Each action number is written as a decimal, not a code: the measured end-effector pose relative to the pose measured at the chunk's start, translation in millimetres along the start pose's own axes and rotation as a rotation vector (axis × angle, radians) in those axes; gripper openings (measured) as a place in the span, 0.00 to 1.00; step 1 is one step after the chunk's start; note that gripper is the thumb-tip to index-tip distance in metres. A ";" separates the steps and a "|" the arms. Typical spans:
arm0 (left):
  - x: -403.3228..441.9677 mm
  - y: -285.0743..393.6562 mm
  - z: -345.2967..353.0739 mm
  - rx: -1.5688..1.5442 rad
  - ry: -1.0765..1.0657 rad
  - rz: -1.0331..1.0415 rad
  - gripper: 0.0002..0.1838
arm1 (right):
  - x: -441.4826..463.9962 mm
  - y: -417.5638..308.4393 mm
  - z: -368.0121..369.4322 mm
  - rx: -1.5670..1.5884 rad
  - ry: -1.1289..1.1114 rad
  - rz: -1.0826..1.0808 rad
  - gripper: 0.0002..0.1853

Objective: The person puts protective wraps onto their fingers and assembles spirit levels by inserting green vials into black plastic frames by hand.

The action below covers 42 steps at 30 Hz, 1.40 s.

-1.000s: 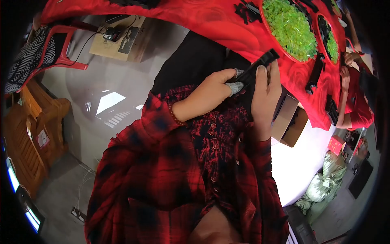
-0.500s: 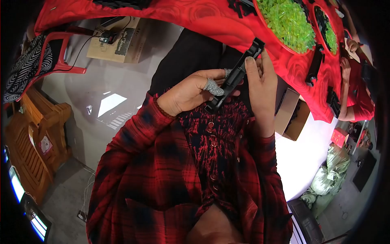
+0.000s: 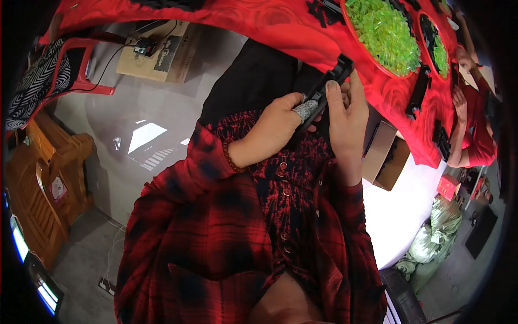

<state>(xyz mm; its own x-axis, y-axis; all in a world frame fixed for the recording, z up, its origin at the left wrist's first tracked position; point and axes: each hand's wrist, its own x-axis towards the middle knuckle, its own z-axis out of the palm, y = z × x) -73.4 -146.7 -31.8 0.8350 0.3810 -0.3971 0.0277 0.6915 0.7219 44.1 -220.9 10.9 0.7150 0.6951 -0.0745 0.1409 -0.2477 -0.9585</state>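
Observation:
A long black plastic part (image 3: 341, 69) slants from upper right to lower left above my dark trousers (image 3: 245, 75). My left hand (image 3: 270, 129) is closed round its lower end, with the back of the hand up and a grey finger cover (image 3: 307, 109) showing. My right hand (image 3: 348, 121) holds the upper part, its thumb pressed on the near side and its other fingers behind. The lower end of the black part is hidden by my left hand.
On the red-covered table (image 3: 280, 27) stand a red tray of green pieces (image 3: 386, 38), a smaller tray (image 3: 438, 51) and black parts (image 3: 418, 92). Open carton (image 3: 382, 154) right; co-worker's hand (image 3: 459, 105) far right. Left: red chair (image 3: 86, 70), cardboard box (image 3: 151, 62), wooden chair (image 3: 48, 189).
The black part was turned to show its hollow side half a second ago and has rolled back. My left hand has turned from palm partly up to back up, still gripping it.

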 end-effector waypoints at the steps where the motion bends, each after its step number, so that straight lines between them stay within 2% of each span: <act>1: -0.7 -0.2 3.2 0.011 0.033 0.006 0.17 | -0.1 3.7 -0.1 -0.017 0.025 -0.002 0.26; 6: -1.4 3.9 8.4 0.034 0.058 -0.059 0.14 | -2.3 -1.2 0.2 -0.129 0.116 -0.016 0.25; 8: -0.5 5.9 8.3 0.084 0.051 -0.059 0.14 | -3.3 2.2 -2.5 -0.794 0.379 -0.490 0.25; 9: 0.0 7.7 7.9 0.346 0.087 -0.006 0.14 | -7.1 -1.7 -1.7 -0.710 0.382 -0.435 0.17; 10: -0.1 8.8 7.4 0.608 0.123 0.046 0.15 | -7.7 -2.5 -2.3 -0.711 0.380 -0.439 0.17; 11: -0.4 8.7 7.0 0.607 0.123 0.048 0.15 | -8.2 -3.2 -3.2 -0.758 0.283 -0.462 0.14; 12: -0.3 7.9 6.6 0.745 0.157 0.144 0.16 | -8.1 -4.1 -3.9 -0.804 0.186 -0.485 0.11; 13: 0.6 7.3 5.8 0.884 0.190 0.245 0.18 | -7.1 -3.9 1.5 -0.770 0.214 -0.507 0.07; 14: 1.5 6.3 4.5 0.885 0.190 0.252 0.18 | -6.1 -3.8 2.6 -0.770 0.217 -0.513 0.07; 16: 2.0 3.1 1.4 0.964 0.210 0.425 0.20 | -4.8 -3.6 3.6 -0.848 0.170 -0.524 0.06; 20: 8.6 6.3 -7.2 0.955 0.186 0.430 0.16 | -1.0 -0.6 6.0 -0.839 0.089 -0.479 0.04; 22: 15.6 5.7 -14.8 0.858 0.122 0.280 0.12 | -1.1 2.9 8.3 -0.823 0.073 -0.443 0.04; 24: 14.8 8.2 -13.3 0.845 0.148 0.199 0.14 | -1.3 2.9 9.5 -0.806 0.052 -0.410 0.04; 26: 8.6 17.7 -6.7 0.806 0.176 0.075 0.12 | -1.5 0.7 9.7 -0.798 0.017 -0.339 0.05; 30: 8.9 10.6 -7.9 0.783 0.176 0.110 0.13 | -2.7 1.3 11.0 -0.802 0.031 -0.334 0.05; 32: 8.4 7.2 -8.3 0.762 0.195 0.179 0.14 | -3.1 2.7 14.8 -0.932 0.056 -0.429 0.02; 35: 9.3 0.2 -12.6 0.665 0.192 0.177 0.16 | -2.6 5.5 17.0 -0.961 0.074 -0.459 0.01; 42: 6.4 3.0 -7.5 0.688 0.248 0.312 0.15 | -2.3 9.6 20.9 -0.894 0.099 -0.424 0.04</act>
<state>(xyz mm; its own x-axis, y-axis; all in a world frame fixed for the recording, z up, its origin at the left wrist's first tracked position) -72.1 -137.6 -36.4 0.7154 0.6764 -0.1752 0.2138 0.0268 0.9765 29.5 -210.8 -3.8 0.5342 0.7945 0.2889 0.8334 -0.4377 -0.3373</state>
